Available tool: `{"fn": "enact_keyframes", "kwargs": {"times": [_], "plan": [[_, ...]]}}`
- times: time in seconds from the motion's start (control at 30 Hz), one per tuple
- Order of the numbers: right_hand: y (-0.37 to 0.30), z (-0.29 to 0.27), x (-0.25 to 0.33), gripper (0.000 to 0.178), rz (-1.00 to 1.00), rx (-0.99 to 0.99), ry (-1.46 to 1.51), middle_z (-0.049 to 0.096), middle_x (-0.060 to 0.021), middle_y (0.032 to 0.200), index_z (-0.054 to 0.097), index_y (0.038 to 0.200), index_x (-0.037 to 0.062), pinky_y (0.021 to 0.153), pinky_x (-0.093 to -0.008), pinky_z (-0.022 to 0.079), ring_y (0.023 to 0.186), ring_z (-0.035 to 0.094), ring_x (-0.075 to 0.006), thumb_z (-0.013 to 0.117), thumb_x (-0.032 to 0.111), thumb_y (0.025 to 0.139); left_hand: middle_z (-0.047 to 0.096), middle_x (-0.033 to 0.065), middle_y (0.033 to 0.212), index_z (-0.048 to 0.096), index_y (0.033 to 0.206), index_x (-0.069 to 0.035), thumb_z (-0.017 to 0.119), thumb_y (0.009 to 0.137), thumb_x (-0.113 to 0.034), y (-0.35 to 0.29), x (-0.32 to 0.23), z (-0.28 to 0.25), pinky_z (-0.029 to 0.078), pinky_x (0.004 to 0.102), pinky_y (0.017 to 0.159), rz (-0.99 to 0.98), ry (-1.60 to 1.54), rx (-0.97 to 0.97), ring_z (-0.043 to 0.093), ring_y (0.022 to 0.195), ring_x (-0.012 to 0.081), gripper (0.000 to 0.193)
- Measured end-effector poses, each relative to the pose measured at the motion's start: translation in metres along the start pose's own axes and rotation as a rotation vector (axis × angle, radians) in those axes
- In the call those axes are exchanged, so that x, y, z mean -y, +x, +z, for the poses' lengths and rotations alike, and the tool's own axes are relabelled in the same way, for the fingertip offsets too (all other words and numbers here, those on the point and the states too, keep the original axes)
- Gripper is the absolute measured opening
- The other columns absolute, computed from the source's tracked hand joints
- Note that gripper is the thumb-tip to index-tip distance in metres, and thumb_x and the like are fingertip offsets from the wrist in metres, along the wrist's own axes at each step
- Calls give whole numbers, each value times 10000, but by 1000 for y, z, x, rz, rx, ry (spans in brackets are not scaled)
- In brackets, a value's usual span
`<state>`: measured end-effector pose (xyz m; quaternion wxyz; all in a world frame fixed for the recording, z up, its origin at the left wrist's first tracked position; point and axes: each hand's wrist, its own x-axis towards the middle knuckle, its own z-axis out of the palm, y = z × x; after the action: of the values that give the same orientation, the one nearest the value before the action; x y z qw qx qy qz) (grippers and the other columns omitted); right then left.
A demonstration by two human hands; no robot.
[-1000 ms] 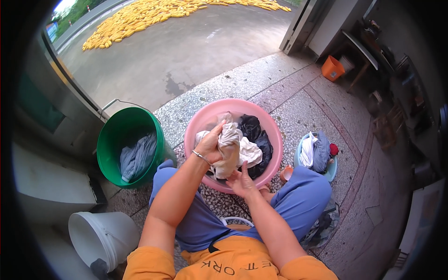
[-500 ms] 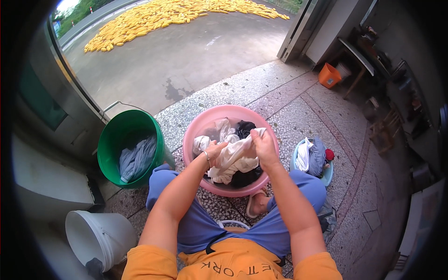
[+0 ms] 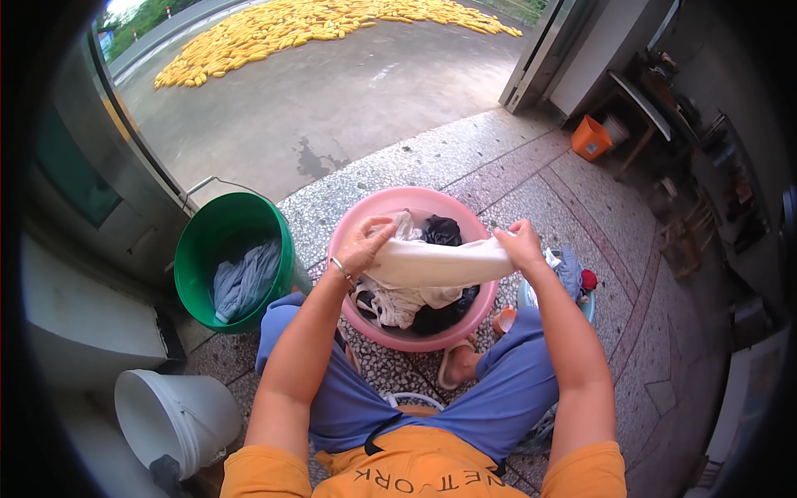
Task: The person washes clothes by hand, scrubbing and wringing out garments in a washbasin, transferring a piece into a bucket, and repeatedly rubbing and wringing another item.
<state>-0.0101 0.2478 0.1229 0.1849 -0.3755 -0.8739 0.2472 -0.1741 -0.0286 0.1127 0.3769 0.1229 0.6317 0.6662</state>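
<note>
The left hand (image 3: 365, 246) and the right hand (image 3: 521, 246) each grip one end of a white cloth (image 3: 440, 263), fingers closed on its edges, so that it stretches between them in a broad band above the basin. Beneath everything lies a speckled stone floor (image 3: 614, 236), crossed by reddish strips, and beyond the doorway a wide spread of yellow corn cobs (image 3: 290, 33) covers part of the grey paving (image 3: 241, 124). The pink basin (image 3: 402, 339) stands on the floor before the person's bent knees, directly below the cloth. To its left stands a green bucket (image 3: 189, 274), with a grey-blue garment (image 3: 246, 282) lying inside. Nearer the person on that side is a white bucket (image 3: 203, 423), tilted in view. A light-blue basin (image 3: 590, 309), partly hidden by the right forearm, sits right of the pink one, and an orange bin (image 3: 590, 139) stands farther back by a table. Inside the pink basin, pale laundry (image 3: 394, 305) lies at the left and front, dark laundry (image 3: 442, 231) at the back and right. Smallest are a red item (image 3: 589, 280) in the light-blue basin and a bracelet (image 3: 340, 269) around the left wrist.
</note>
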Motion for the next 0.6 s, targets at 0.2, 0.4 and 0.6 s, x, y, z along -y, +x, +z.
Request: {"fn": "enact_keyframes", "kwargs": {"times": [0.2,0.4,0.6], "plan": [[-1,-31,48,511,10,427,288,617,-152,848,575,927,-2,688,-304,475,771,599,-211,722,413,668,613,165,776,630,859,-5,779,577,-310,0,16,-18,460,366,723,555,1067,-115,588,766,294,441],[-23,-58,76,179,-451,405,-390,610,-122,875,646,748,40,755,-323,464,799,596,-211,696,187,660,624,101,830,652,823,-2,722,693,-269,-14,-29,-18,466,279,692,283,530,36,588,732,193,306],[-28,-15,71,228,107,521,1300,574,-53,922,513,1011,33,775,-278,470,834,563,-144,439,132,820,569,111,1069,461,1181,-42,593,832,-304,-9,-15,20,488,383,846,-97,-875,292,587,929,227,456]]}}
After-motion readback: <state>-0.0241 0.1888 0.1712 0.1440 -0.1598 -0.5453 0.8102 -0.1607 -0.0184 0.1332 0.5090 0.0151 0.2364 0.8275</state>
